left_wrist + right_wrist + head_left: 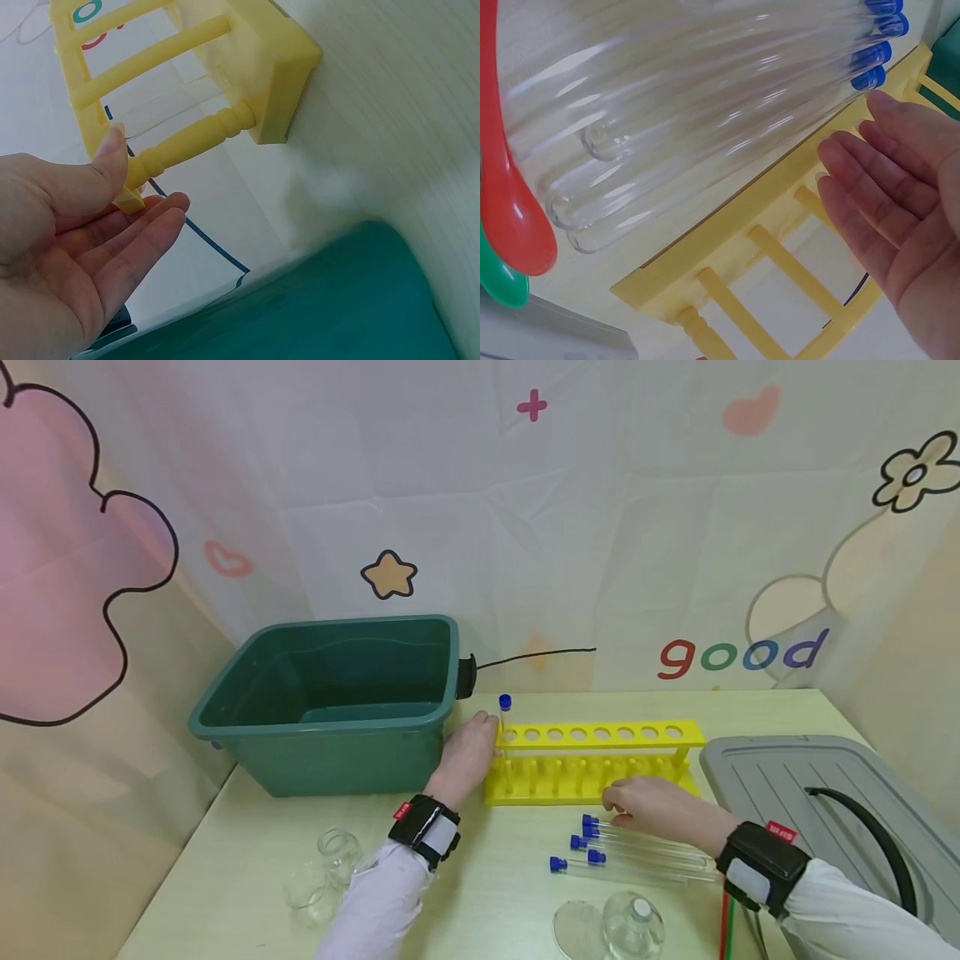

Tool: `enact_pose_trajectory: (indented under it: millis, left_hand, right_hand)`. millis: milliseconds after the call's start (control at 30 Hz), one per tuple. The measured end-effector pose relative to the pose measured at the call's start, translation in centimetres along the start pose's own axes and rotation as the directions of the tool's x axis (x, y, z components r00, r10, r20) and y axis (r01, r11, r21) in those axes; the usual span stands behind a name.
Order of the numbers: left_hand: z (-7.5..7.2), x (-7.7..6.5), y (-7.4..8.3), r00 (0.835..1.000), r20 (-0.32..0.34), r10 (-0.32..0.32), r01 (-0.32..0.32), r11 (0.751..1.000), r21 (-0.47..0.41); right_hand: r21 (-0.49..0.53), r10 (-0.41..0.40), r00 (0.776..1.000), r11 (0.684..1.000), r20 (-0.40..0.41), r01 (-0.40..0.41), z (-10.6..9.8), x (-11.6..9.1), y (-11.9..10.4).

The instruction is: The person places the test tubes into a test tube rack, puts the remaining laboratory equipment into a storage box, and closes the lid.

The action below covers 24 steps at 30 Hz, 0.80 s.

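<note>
A yellow test tube rack (592, 793) stands on the table, with one blue-capped test tube (506, 702) upright in its leftmost hole. My left hand (469, 760) holds the rack's left end; in the left wrist view the thumb (112, 161) and fingers lie on either side of the top bar's end. Several clear test tubes (645, 856) with blue caps lie in front of the rack. Above those caps, beside the rack's front right, is my right hand (660, 806). Its fingers (870, 180) are loosely extended, with nothing between them and the thumb.
A green tub (360, 760) stands left of the rack. A grey lid (795, 768) with a black handle lies at right. Clear glassware (339, 847) sits at front left, and a clear glass vessel (633, 927) at front centre. Red (517, 225) and green spoons lie near the tube bottoms.
</note>
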<state>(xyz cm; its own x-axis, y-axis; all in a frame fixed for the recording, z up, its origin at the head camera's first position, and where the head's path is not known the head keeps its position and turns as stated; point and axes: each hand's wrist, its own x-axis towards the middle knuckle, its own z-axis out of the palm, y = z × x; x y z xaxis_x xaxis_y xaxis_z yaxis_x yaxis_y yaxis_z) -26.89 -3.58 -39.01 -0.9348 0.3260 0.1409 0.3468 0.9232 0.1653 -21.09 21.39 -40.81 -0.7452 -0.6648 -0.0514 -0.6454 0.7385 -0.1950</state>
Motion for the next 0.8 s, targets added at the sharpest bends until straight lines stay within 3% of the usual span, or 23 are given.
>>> enact_pose_trajectory:
  millis: [233, 800]
  left_hand:
    - [0.1, 0.1, -0.1, 1.0, -0.003, -0.003, 0.003, 1.0, 0.014]
    - [0.1, 0.0, -0.1, 1.0, -0.02, 0.007, -0.007, 1.0, 0.019]
  right_hand:
    - [-0.001, 0.046, 0.999, 0.999, 0.02, -0.046, 0.5, 0.3, 0.0]
    - [-0.032, 0.047, 0.999, 0.998, -0.004, -0.048, 1.4, 0.8, 0.0]
